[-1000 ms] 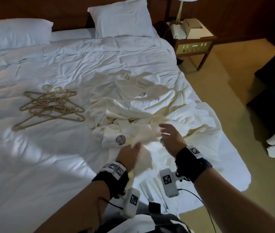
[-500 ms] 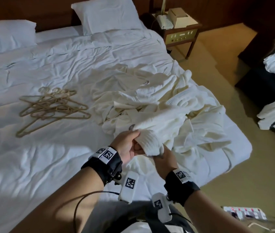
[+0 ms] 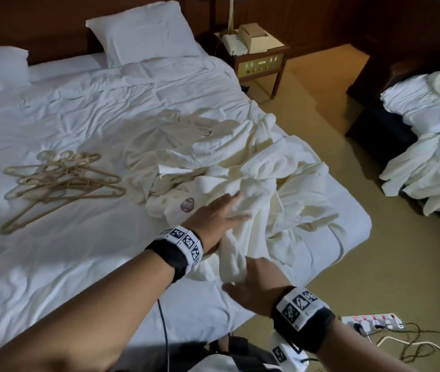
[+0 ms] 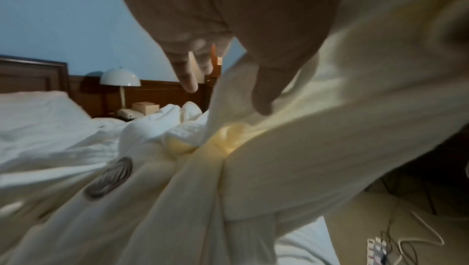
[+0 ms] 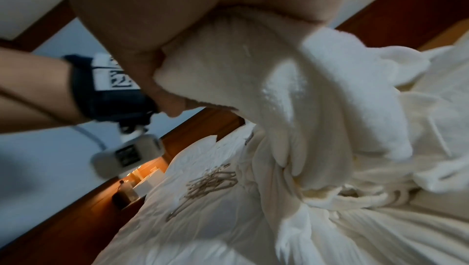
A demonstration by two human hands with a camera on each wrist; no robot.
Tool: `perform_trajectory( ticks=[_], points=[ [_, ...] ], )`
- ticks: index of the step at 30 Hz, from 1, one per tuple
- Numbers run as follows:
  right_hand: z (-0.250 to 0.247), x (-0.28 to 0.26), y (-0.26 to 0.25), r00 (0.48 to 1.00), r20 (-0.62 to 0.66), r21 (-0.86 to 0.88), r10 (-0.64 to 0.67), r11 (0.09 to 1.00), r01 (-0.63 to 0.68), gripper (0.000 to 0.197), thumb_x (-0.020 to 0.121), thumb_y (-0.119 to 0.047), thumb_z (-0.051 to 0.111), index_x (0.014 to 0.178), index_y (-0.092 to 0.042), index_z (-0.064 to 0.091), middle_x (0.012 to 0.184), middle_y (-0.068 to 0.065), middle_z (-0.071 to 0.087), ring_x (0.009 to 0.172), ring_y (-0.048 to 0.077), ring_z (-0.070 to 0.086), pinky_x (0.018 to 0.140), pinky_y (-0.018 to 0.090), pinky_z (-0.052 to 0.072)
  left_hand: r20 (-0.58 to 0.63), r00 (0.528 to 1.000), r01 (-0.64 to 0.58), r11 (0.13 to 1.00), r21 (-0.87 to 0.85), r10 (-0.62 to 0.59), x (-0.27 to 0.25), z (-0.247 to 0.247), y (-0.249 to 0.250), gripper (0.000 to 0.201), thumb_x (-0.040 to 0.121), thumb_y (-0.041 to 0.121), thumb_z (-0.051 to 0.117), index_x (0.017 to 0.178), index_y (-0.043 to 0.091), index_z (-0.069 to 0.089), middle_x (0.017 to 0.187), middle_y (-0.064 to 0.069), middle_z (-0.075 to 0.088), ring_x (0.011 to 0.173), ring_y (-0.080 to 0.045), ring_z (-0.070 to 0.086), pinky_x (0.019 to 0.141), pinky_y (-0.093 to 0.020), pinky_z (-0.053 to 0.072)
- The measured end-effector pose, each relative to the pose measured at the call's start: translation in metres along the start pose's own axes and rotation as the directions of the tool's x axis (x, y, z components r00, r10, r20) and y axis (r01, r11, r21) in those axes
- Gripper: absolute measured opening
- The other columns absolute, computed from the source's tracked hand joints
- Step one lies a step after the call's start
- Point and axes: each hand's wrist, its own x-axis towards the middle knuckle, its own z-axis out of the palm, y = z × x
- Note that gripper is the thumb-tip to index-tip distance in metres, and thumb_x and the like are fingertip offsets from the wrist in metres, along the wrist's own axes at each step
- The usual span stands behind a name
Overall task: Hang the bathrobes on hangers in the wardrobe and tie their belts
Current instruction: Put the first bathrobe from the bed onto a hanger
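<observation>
— Gripping what?
— Right hand [image 3: 256, 284] clutching a bathrobe [image 3: 243, 248] fold at the bed [image 3: 60, 267] edge; left hand [image 3: 213, 216] lying flat-fingered on it (hangers [image 3: 57, 181] piled alongside).

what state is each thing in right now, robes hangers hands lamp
bathrobe: bunched, partly lifted off the bed
other bathrobes: crumpled heap on bed
hangers: loose pile, none used
left hand: fingers straight, against robe
right hand: grips robe
lamp: unlit
</observation>
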Motion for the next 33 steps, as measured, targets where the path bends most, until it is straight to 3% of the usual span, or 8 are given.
perform_trajectory(
  ticks=[3,6,8,12,17,21,25,33],
  points=[
    [-0.007,-0.022,0.015,0.998,0.064,-0.021,0.027,0.999,-0.026,0.038,0.075,-0.051,0.059,0.104,-0.027,0.058,0.090,0.000,0.066,0.083,0.023,0.064,0.069,0.031,0.052,0.188,0.982,0.014,0.994,0.110,-0.035,0.011,0.015,0.002,0.042,0.092,0.013,0.042,0.127,0.032,0.055,0.157,-0.001,0.023,0.146,-0.025,0.014,0.116,-0.038,0.020],
    [-0.026,-0.033,0.048,0.993,0.015,0.095,0.118,0.988,-0.119,0.026,0.072,-0.035,0.058,0.097,-0.028,0.058,0.082,-0.003,0.065,0.077,0.020,0.064,0.064,0.030,0.051,0.145,0.988,0.022,0.975,0.220,-0.055,0.003,0.030,0.002,0.014,0.084,0.021,0.047,0.090,0.027,0.059,0.108,-0.012,0.060,0.105,-0.029,0.054,0.085,-0.029,0.039],
    [-0.045,-0.030,0.071,0.978,-0.067,0.093,0.198,0.977,-0.192,0.022,0.074,-0.029,0.062,0.096,-0.028,0.058,0.080,-0.003,0.063,0.075,0.020,0.061,0.062,0.029,0.048,0.054,0.996,0.072,0.995,0.076,-0.076,0.001,0.035,0.007,0.012,0.080,0.011,0.052,0.090,0.015,0.057,0.087,-0.007,0.060,0.084,-0.026,0.058,0.070,-0.029,0.041],
    [-0.095,-0.004,0.091,0.934,-0.261,0.049,0.244,0.970,-0.239,0.029,0.074,-0.019,0.065,0.102,-0.021,0.056,0.079,0.002,0.055,0.076,0.028,0.056,0.062,0.026,0.037,-0.107,0.985,0.124,0.987,-0.104,-0.135,0.008,0.007,0.026,0.017,0.083,0.010,0.053,0.099,0.011,0.060,0.094,-0.009,0.067,0.088,-0.028,0.063,0.074,-0.031,0.049],
    [-0.162,0.029,0.060,0.887,-0.453,-0.066,0.094,0.988,-0.138,0.027,0.074,-0.017,0.061,0.100,-0.021,0.053,0.071,0.001,0.051,0.069,0.026,0.045,0.061,0.026,0.035,-0.252,0.959,0.132,0.991,0.000,-0.128,0.011,-0.060,0.025,0.027,0.086,0.019,0.058,0.112,0.013,0.061,0.110,-0.013,0.066,0.101,-0.030,0.062,0.085,-0.032,0.048],
    [-0.203,0.048,0.023,0.861,-0.502,-0.227,-0.079,0.973,-0.043,0.027,0.077,-0.020,0.061,0.103,-0.022,0.053,0.081,0.002,0.056,0.073,0.026,0.050,0.062,0.029,0.042,-0.323,0.932,0.171,0.985,-0.010,-0.164,-0.005,-0.117,0.017,0.028,0.086,0.028,0.063,0.110,0.013,0.065,0.106,-0.009,0.069,0.099,-0.027,0.064,0.085,-0.029,0.049],
    [-0.213,0.075,-0.002,0.831,-0.505,-0.378,-0.233,0.926,0.029,0.023,0.078,-0.023,0.063,0.099,-0.025,0.053,0.100,-0.002,0.054,0.076,0.022,0.051,0.061,0.031,0.045,-0.338,0.900,0.237,0.960,-0.148,-0.274,-0.031,-0.141,0.001,0.030,0.087,0.044,0.060,0.088,0.016,0.070,0.086,-0.001,0.068,0.081,-0.022,0.064,0.070,-0.027,0.048],
    [-0.157,0.133,-0.022,0.922,-0.379,-0.153,-0.077,0.988,0.020,0.008,0.084,-0.016,0.053,0.091,-0.017,0.051,0.085,0.006,0.061,0.085,0.034,0.062,0.065,0.031,0.041,-0.219,0.757,0.439,0.727,-0.528,-0.616,-0.102,-0.114,-0.060,0.021,0.089,0.038,0.058,0.088,0.021,0.070,0.085,0.002,0.070,0.081,-0.017,0.066,0.065,-0.023,0.046]
  ],
)
